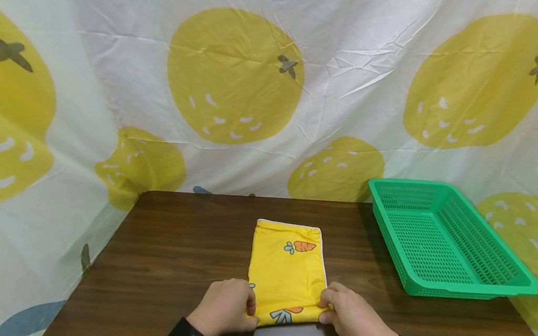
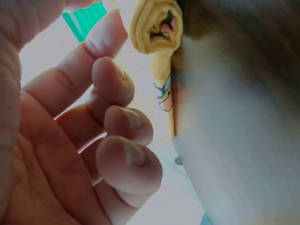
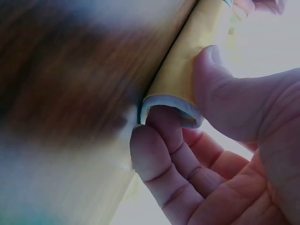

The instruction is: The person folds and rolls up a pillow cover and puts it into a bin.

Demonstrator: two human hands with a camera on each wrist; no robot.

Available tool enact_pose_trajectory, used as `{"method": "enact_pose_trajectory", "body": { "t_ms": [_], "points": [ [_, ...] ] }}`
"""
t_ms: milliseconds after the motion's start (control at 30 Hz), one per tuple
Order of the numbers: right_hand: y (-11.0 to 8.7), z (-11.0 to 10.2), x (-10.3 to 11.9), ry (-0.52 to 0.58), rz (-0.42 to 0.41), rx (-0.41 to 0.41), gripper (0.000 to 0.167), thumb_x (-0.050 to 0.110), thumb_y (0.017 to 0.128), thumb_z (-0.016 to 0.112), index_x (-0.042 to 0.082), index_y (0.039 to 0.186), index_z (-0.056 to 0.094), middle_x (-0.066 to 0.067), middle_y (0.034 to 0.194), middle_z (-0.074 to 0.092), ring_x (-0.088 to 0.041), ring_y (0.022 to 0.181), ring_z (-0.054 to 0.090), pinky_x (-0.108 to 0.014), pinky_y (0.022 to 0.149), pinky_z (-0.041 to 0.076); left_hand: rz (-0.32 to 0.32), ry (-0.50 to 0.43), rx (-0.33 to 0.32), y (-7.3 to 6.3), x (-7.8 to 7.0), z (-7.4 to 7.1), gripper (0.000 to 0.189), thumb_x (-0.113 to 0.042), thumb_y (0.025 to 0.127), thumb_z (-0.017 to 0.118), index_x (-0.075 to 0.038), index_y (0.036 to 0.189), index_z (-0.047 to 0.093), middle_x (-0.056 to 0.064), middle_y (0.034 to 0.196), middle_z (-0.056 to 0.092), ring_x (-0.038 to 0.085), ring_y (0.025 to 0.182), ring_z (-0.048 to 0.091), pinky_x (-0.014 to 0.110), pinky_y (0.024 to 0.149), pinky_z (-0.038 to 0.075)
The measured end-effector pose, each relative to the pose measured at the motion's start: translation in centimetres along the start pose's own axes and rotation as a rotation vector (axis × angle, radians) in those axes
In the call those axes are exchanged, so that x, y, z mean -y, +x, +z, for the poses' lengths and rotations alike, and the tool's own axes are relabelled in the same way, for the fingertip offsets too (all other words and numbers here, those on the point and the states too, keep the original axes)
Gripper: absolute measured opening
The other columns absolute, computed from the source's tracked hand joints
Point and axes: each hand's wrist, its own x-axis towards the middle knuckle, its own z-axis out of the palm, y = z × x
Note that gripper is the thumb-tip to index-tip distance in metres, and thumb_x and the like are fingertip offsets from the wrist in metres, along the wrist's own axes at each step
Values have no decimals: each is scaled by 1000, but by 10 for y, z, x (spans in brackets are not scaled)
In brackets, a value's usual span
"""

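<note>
A yellow cloth [image 1: 284, 272] printed with carrots and edged in white lies on the table, its near edge turned into a roll. At the roll's left end, my left hand [image 1: 228, 307] pinches the fabric between thumb and fingers. The left wrist view shows that rolled end [image 2: 157, 28] as a layered spiral beside the fingertips. My right hand [image 1: 354, 314] grips the other end. In the right wrist view its thumb [image 3: 211, 79] presses the outside of the roll, and a fingertip is tucked into the white-edged opening [image 3: 176, 101].
A green plastic basket [image 1: 468, 290] with perforated sides stands at the table's right side. The dark wood table [image 1: 184, 238] extends left of and beyond the cloth. A white curtain with yellow fruit prints [image 1: 238, 75] hangs behind the table.
</note>
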Motion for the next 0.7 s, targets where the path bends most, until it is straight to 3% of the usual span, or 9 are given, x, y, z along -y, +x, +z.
{"method": "enact_pose_trajectory", "body": {
  "t_ms": [333,500,700],
  "points": [
    [1,-1,0,6,1,7,14,14,88,86,12,93,74,2,96,68,-8,82,61,-30,73,56,21,33,-9,-1,-3,2,26,-32,80,87,-23,63,68,-13,60,54,7,57,45,26,57,37],
    [1,-1,0,7,1,12,13,14,88,86,11,93,74,1,94,67,-8,81,61,-30,72,56,106,192,-91,-6,-13,2,32,-29,81,86,-20,58,66,-12,56,49,6,54,42,26,53,36],
    [1,0,0,-7,-15,-26,13,13,87,87,11,92,75,3,90,66,-7,78,59,-29,71,55,79,391,-105,-11,-26,5,40,-45,71,97,-13,70,72,-6,64,55,9,63,48,31,54,43]
  ]
}}
